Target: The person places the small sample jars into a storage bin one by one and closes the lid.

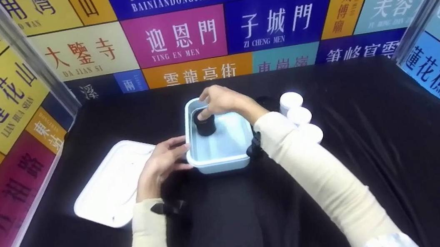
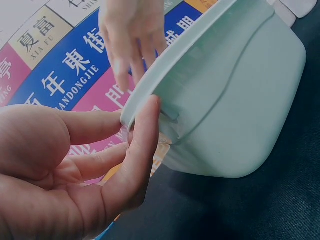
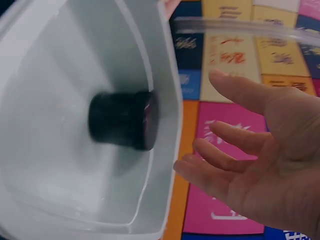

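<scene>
A pale blue, open-topped rectangular plastic box [image 1: 230, 139] stands in the middle of the table. In its far left corner sits an upright black lidded jar [image 1: 206, 127]. My left hand [image 1: 162, 164] pinches the box's left rim; the left wrist view shows thumb and fingers [image 2: 145, 135] on either side of the edge. Over the box and the jar hovers my right hand [image 1: 221, 100]. From the right wrist, its fingers are spread and relaxed, apart from the jar [image 3: 117, 120], with nothing held.
A white rectangular lid [image 1: 104, 186] lies flat to the left of the box. To the right stand white round jars [image 1: 290, 100] in a row, partly behind the right sleeve. A dark round object [image 1: 268, 103] is half hidden there. A printed panel wall [image 1: 184, 35] bounds the back.
</scene>
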Demonstrator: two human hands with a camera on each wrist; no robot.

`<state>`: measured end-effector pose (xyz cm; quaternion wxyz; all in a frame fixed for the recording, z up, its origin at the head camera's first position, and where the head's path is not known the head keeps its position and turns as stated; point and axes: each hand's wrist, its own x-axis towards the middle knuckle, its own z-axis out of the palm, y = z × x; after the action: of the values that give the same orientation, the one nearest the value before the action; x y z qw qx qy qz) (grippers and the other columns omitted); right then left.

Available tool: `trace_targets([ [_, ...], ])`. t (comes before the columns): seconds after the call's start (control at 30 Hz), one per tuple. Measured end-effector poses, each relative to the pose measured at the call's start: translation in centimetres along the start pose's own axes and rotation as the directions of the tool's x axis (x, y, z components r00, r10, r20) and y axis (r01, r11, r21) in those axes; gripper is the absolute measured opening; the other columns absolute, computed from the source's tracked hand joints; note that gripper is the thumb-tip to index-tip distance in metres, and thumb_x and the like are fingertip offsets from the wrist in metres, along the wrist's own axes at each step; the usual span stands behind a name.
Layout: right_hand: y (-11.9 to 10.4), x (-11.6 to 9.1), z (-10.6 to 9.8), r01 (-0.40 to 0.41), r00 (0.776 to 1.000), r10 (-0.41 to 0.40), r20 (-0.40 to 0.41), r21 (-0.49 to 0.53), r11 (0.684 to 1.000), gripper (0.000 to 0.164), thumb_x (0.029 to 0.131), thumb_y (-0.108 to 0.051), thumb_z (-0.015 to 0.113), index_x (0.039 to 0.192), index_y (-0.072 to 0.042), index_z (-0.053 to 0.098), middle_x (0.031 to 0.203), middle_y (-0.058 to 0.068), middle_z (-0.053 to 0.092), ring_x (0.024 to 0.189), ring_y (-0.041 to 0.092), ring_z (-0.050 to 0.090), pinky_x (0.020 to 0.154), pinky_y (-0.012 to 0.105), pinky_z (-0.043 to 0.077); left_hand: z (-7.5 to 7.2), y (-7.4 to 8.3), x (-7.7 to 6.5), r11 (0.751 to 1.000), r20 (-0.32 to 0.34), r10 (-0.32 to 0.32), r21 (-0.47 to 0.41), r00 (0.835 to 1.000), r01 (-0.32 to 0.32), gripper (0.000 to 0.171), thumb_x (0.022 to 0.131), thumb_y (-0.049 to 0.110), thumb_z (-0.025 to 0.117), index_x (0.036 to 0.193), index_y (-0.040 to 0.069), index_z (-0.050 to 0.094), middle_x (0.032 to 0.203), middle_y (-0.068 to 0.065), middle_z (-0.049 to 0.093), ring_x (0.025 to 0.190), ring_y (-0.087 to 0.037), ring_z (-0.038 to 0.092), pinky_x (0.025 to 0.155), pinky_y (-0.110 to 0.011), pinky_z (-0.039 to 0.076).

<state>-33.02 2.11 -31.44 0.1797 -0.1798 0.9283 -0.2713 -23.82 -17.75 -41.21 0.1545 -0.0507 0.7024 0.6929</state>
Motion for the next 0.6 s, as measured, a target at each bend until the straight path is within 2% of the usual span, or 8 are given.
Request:
trace_targets([
  [0.17,0.1,-1.7,-0.6,0.059,0.995,-0.048,-0.082,0.141,0.988,0.048,0.092,-0.021,0.069,0.136,-0.008,0.058,0.141,0.013,0.06,0.13,0.027,0.056,0.112,0.038,0.047,-0.1,-0.2,0.1,1.0,-0.004,-0.006,0.006,1.0,0.006,0.05,0.101,0.01,0.056,0.148,-0.003,0.041,0.138,-0.033,0.053,0.104,-0.033,0.07,0.065,-0.029,0.064],
  [0.33,0.8,-3.5,-1.2,0.122,0.984,-0.091,-0.151,0.217,0.968,0.044,0.092,-0.018,0.069,0.134,-0.007,0.061,0.137,0.013,0.061,0.127,0.026,0.057,0.11,0.037,0.049,-0.2,-0.4,0.0,1.0,-0.006,-0.006,0.011,1.0,0.006,0.051,0.102,0.01,0.056,0.148,-0.004,0.04,0.139,-0.033,0.053,0.101,-0.029,0.071,0.066,-0.03,0.064],
  [0.6,2.9,-7.1,-1.5,0.238,0.948,-0.138,-0.286,0.353,0.905,0.045,0.092,-0.018,0.071,0.134,-0.007,0.061,0.137,0.012,0.063,0.129,0.026,0.058,0.111,0.039,0.049,-0.2,-0.2,-0.1,1.0,0.011,0.007,0.019,1.0,-0.008,0.051,0.102,0.01,0.055,0.148,-0.004,0.039,0.14,-0.033,0.053,0.102,-0.029,0.07,0.068,-0.031,0.065],
])
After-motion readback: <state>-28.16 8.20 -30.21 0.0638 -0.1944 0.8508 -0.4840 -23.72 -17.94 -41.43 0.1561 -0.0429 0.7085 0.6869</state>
